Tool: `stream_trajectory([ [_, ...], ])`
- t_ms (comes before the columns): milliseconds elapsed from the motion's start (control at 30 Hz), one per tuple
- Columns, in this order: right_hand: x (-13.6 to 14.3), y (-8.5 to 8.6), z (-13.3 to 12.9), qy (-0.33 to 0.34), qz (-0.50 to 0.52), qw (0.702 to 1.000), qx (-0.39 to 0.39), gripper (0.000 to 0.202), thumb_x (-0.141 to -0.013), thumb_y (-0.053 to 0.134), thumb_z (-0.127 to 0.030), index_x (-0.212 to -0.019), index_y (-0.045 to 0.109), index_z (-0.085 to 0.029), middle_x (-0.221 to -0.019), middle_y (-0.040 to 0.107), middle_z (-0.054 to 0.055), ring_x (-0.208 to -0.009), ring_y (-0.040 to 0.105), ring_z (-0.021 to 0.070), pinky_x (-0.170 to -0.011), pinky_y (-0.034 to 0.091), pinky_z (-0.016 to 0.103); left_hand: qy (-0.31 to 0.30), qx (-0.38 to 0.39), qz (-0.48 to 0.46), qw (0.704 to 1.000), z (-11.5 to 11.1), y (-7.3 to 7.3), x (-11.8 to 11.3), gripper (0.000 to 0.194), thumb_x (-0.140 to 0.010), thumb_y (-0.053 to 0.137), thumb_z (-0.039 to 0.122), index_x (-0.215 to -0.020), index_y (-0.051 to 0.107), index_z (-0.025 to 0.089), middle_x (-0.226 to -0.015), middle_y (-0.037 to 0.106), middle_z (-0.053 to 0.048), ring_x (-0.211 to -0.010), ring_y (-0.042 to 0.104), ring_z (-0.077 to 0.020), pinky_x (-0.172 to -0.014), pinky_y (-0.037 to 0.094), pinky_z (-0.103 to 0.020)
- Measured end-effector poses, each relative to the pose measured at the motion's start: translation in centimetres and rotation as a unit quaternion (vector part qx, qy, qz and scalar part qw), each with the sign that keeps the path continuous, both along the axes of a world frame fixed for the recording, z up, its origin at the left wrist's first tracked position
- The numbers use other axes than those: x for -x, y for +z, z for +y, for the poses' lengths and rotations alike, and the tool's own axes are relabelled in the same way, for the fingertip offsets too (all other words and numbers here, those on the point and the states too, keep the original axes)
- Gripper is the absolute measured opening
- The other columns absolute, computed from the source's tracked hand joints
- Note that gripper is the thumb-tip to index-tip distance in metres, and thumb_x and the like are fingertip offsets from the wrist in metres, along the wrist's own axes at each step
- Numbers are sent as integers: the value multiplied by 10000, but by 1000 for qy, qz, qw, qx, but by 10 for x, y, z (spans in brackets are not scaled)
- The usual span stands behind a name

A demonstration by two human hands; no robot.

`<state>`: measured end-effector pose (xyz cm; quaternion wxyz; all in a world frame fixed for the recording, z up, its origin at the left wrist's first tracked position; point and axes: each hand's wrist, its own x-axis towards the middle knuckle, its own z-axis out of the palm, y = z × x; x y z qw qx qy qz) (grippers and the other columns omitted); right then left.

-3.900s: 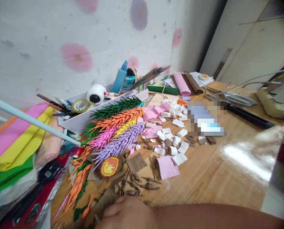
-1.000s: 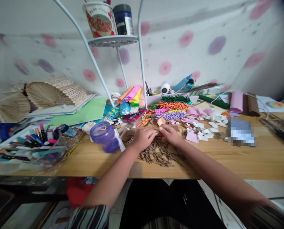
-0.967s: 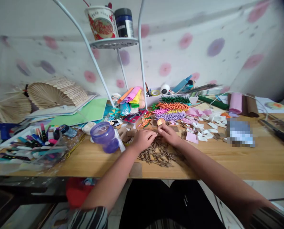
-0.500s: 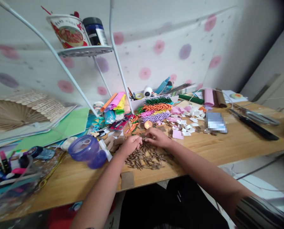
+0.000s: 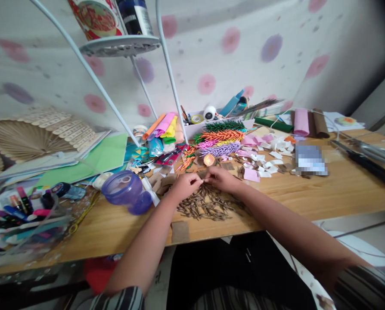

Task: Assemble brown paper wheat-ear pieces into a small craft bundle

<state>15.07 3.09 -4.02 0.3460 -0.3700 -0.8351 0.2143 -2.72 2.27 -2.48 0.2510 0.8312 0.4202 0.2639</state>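
Observation:
Over a pile of thin brown twisted paper strips (image 5: 208, 206), both my hands are pinched with fingertips almost meeting. My left hand (image 5: 187, 186) is closed, thumb against forefinger. My right hand (image 5: 222, 178) pinches from the other side, its fingers bent. Whatever sits between the fingertips is too small to make out. Crumpled brown paper (image 5: 165, 185) lies to the left of my left hand. A flat brown paper square (image 5: 180, 232) rests at the table's front edge. Just behind the hands is a small round orange-gold item (image 5: 209, 160).
Bushy coloured paper sprigs (image 5: 221, 148) and white and pink paper scraps (image 5: 265, 165) lie behind. A purple plastic cup (image 5: 121, 189) stands left, beside a marker box (image 5: 24, 219). A white wire rack (image 5: 121, 45) rises at the back. Black-handled scissors (image 5: 367, 163) lie far right.
My fingertips have come together, the right fingers closing from a looser, raised pose into a pinch. The camera view has tilted downward and shifted a little left.

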Motion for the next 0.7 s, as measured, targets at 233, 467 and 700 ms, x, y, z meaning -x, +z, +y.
stream_trajectory([
  [233, 0, 5, -3, 2, 64, 986, 154, 97, -670, 550, -227, -656, 525, -134, -623, 518, -7, -568, 460, 84, -541, 368, 205, 11, -60, 6, 998, 2, -4, 0, 80, -681, 519, 197, -621, 546, 152, -599, 547, 26, -567, 466, -86, -521, 337, -187],
  [467, 0, 7, -2, -8, 26, 987, 157, 73, -685, 510, -205, -687, 538, -137, -632, 517, -5, -584, 458, 88, -558, 358, 200, 12, -139, 38, 990, 3, -5, -1, 72, -689, 512, 171, -641, 564, 164, -622, 561, 8, -600, 492, -105, -549, 360, -208],
  [700, 5, 9, -7, -52, -63, 995, 59, 97, -737, 425, -168, -751, 520, -154, -720, 560, 26, -680, 491, 115, -630, 354, 216, 31, -154, 36, 987, 3, -6, -2, 74, -703, 508, 190, -660, 565, 171, -645, 588, 0, -605, 508, -111, -564, 374, -219],
])
